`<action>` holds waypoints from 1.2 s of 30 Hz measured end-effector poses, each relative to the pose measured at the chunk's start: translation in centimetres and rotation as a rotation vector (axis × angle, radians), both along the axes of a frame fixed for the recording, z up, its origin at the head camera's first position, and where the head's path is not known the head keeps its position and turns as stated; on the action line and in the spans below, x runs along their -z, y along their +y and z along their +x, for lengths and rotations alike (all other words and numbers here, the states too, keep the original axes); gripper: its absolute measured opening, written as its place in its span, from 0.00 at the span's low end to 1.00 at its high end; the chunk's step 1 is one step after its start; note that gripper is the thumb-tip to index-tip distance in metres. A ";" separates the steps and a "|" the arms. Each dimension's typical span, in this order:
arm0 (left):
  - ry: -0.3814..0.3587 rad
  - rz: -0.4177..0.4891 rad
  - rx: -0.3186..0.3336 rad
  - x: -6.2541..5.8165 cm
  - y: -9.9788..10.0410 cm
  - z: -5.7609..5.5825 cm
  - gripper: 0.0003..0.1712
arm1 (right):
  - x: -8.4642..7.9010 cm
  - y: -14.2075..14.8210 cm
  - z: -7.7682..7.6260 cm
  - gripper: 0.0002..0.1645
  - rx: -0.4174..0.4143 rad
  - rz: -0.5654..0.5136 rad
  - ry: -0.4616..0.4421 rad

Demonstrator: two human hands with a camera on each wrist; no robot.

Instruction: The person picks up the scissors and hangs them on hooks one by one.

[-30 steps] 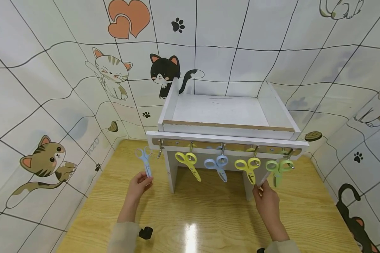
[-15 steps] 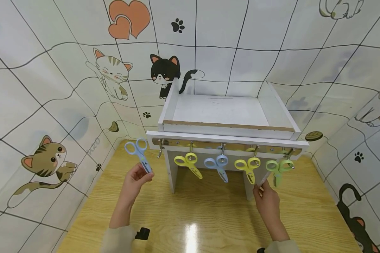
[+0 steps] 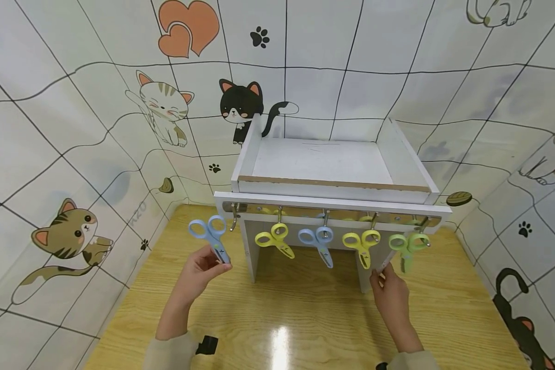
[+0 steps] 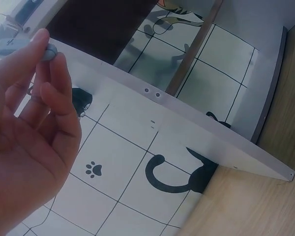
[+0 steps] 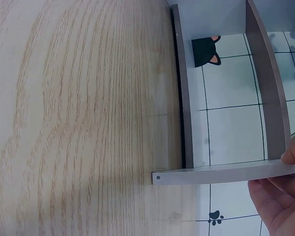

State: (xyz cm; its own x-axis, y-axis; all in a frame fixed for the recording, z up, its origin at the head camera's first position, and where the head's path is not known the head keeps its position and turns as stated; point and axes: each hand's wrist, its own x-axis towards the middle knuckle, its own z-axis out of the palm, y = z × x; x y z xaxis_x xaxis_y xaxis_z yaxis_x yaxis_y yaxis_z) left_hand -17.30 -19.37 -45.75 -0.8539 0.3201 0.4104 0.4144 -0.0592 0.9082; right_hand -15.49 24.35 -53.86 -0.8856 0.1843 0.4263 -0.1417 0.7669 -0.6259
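Blue scissors (image 3: 213, 235), rings up, are pinched at their blade end by my left hand (image 3: 195, 277). The rings stand just left of the leftmost hook (image 3: 234, 217), which is bare. In the left wrist view, thumb and fingertips meet around the scissors' tip (image 4: 50, 52). My right hand (image 3: 390, 295) grips the front edge of the stand's right side panel (image 5: 221, 174), thumb on one face and fingers on the other. From the other hooks hang yellow scissors (image 3: 273, 238), blue scissors (image 3: 318, 241), another yellow pair (image 3: 363, 245) and green scissors (image 3: 407, 246).
The white stand (image 3: 324, 159) has an open tray on top and a hook rail (image 3: 305, 213) along its front. It stands on a wood-grain table (image 3: 277, 308). Cat-patterned sheeting (image 3: 333, 67) surrounds the table at the back and sides.
My left hand went left, then back right toward the leftmost hook, turning the blue scissors so both rings show more broadly. The left yellow scissors swing slightly. My right hand stays put.
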 end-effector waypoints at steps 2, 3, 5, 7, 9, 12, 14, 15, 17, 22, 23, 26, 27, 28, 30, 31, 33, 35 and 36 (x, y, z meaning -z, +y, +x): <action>0.000 -0.004 0.033 0.0 0.1 0.1 0.15 | 0.0 0.0 0.0 0.15 -0.001 0.000 -0.004; -0.005 -0.005 0.047 0.1 0.1 0.1 0.15 | 0.0 0.0 0.0 0.15 0.000 0.001 -0.006; -0.023 -0.008 0.067 0.1 0.2 0.2 0.16 | 0.0 0.0 0.0 0.15 -0.001 0.003 -0.006; -0.037 -0.014 0.083 0.0 0.2 0.2 0.17 | 0.0 0.0 0.0 0.14 0.002 0.007 -0.002; -0.051 -0.023 0.096 -0.1 0.3 0.2 0.16 | 0.0 0.1 0.0 0.12 0.006 0.011 0.006; -0.048 -0.052 0.103 -0.1 0.4 0.1 0.12 | 0.0 0.1 -0.1 0.11 0.009 0.017 0.018; -0.047 -0.084 0.090 0.1 0.5 -0.1 0.08 | 0.0 0.1 -0.1 0.12 0.006 0.020 0.021; -0.047 -0.101 0.083 0.2 0.6 -0.1 0.06 | 0.0 0.1 0.0 0.12 0.004 0.020 0.021; -0.065 -0.133 0.065 0.6 0.7 -0.2 0.04 | 0.0 0.1 0.0 0.12 0.001 0.018 0.019; -0.141 -0.163 0.042 1.3 0.8 -0.4 0.05 | -0.1 0.0 0.1 0.12 -0.001 0.010 0.012; -0.147 -0.163 0.040 1.4 0.8 -0.4 0.05 | -0.1 0.0 0.1 0.12 0.000 0.010 0.012; -0.148 -0.159 0.033 1.5 0.9 -0.6 0.05 | -0.1 0.0 0.1 0.11 0.003 0.009 0.010; -0.146 -0.158 0.032 1.6 0.9 -0.6 0.05 | -0.1 0.0 0.1 0.10 0.004 0.009 0.009; -0.142 -0.157 0.034 1.6 1.0 -0.6 0.05 | -0.1 0.0 0.1 0.10 0.004 0.008 0.008; -0.135 -0.155 0.039 1.8 1.0 -0.7 0.05 | -0.1 -0.1 0.1 0.10 0.004 0.010 0.005; -0.132 -0.157 0.041 1.9 1.1 -0.7 0.05 | -0.2 -0.1 0.1 0.10 0.004 0.010 0.005; -0.131 -0.168 0.040 2.1 1.1 -0.7 0.06 | -0.2 -0.1 0.1 0.11 0.004 0.012 0.003; -0.137 -0.183 0.036 2.4 1.2 -0.7 0.05 | -0.2 0.0 0.1 0.12 0.003 0.014 0.002; -0.139 -0.193 0.029 2.5 1.3 -0.7 0.06 | -0.2 0.0 0.1 0.12 0.003 0.015 0.001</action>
